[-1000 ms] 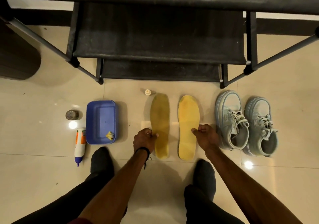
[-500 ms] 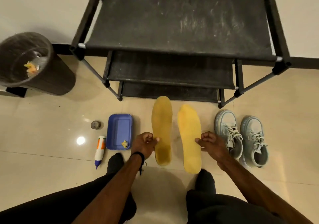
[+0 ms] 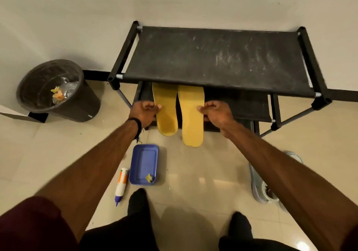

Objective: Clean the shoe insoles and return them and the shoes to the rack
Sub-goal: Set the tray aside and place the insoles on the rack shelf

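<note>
Pinching one yellow insole each, left hand (image 3: 144, 113) and right hand (image 3: 214, 112) reached out; blue tray (image 3: 143, 163) held a yellow scrap (image 3: 149, 177).

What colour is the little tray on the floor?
The small rectangular plastic tray is blue, with a tiny yellow scrap inside; the head view shows it.

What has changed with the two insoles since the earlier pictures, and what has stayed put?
Both hands, left and right, lifted the insoles off the floor and carried them forward; their toe ends now reach under the rack's top shelf. Each hand's grip is unchanged. The tray, bottle and shoes stayed on the floor.
</note>
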